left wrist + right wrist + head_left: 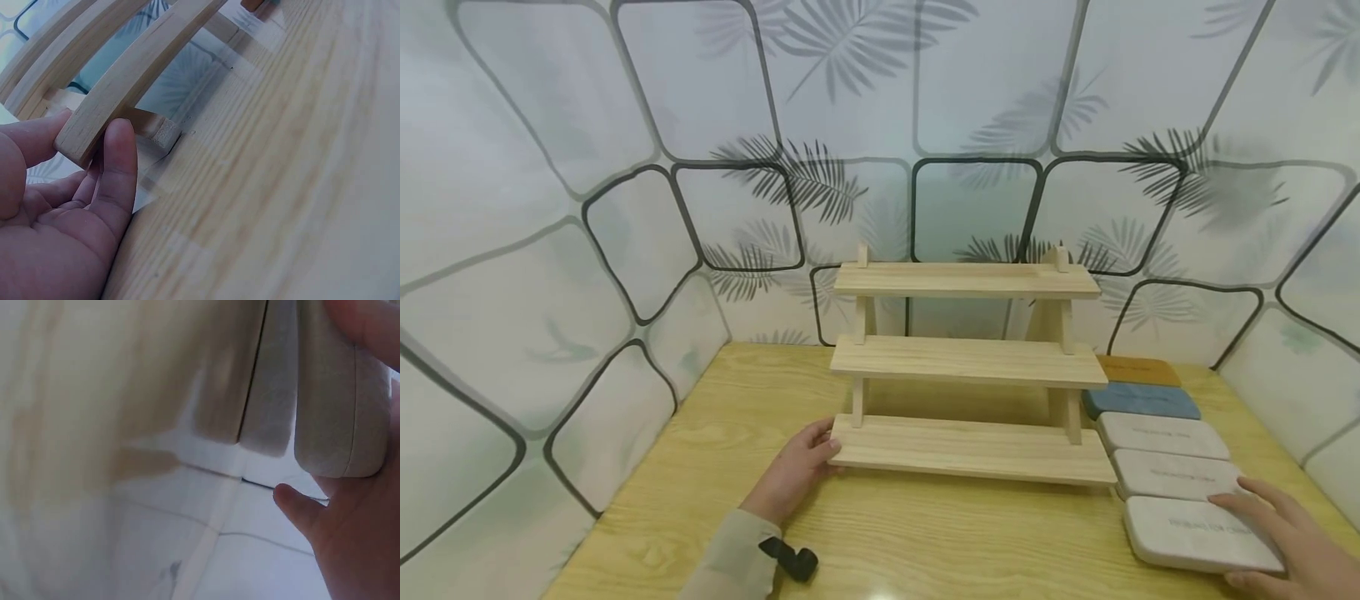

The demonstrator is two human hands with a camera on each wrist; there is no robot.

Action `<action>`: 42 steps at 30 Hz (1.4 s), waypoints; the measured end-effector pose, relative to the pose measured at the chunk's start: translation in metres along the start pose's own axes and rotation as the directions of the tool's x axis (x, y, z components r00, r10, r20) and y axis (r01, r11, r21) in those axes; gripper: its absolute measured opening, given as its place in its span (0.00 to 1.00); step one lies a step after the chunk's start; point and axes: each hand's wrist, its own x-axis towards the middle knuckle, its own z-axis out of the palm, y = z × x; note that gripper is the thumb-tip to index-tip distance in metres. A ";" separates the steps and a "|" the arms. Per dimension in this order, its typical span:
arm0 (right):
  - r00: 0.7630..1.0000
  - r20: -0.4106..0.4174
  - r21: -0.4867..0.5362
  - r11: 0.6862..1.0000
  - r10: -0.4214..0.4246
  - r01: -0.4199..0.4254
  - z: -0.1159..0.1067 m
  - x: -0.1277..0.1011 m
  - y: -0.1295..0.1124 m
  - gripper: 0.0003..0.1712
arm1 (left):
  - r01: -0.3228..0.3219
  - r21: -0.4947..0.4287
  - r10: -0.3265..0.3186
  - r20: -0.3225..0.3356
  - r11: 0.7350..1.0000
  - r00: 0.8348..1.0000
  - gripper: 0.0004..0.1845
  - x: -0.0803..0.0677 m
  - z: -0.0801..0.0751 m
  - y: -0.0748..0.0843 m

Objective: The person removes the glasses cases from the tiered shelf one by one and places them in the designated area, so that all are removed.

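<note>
Resting against the left end of a wooden rack (970, 367), the left hand (797, 475) is touching the lowest of its three stepped shelves. From the left wrist view, the thumb and a fingertip (119, 162) are pinching the end of that bottom board (134, 75) between them, with the palm lying low beside the yellow wooden table (715, 467). The rack is standing upright near the middle of the table, its back toward a wall patterned with dark outlines and palm leaves.

To the right of the rack, five flat cases are lying in a row running from the wall toward the person: an orange case (1138, 370) farthest back, then a blue case (1141, 401), then three pale grey ones. The right hand (1288, 533) is lying on the nearest grey case (1187, 533), fingers stretched over its top and right edge. In the right wrist view, the fingers are wrapping over the case's edge (337, 406) with the thumb (297, 506) underneath its rounded corner, so the hand is taking hold of it. This case is sitting just beside the next grey case (1176, 475), at the table's right front corner.

A beige sleeve (730, 558) is covering the left forearm, with a small black strap clip (790, 558) on it.
</note>
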 end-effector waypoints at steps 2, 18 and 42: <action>0.997 0.061 -0.014 0.999 0.053 -0.053 0.000 -0.001 0.003 0.51 | 0.002 -0.002 -0.002 -0.001 1.000 1.000 0.35 0.000 0.001 0.000; 0.977 0.165 -0.072 0.990 0.133 -0.123 -0.001 0.019 0.003 0.54 | -0.010 -0.011 0.010 -0.017 1.000 1.000 0.34 0.000 0.003 0.000; 0.958 0.222 -0.048 0.983 0.182 -0.176 0.002 0.016 -0.003 0.56 | -0.011 -0.022 0.011 0.002 1.000 1.000 0.36 -0.001 0.000 -0.001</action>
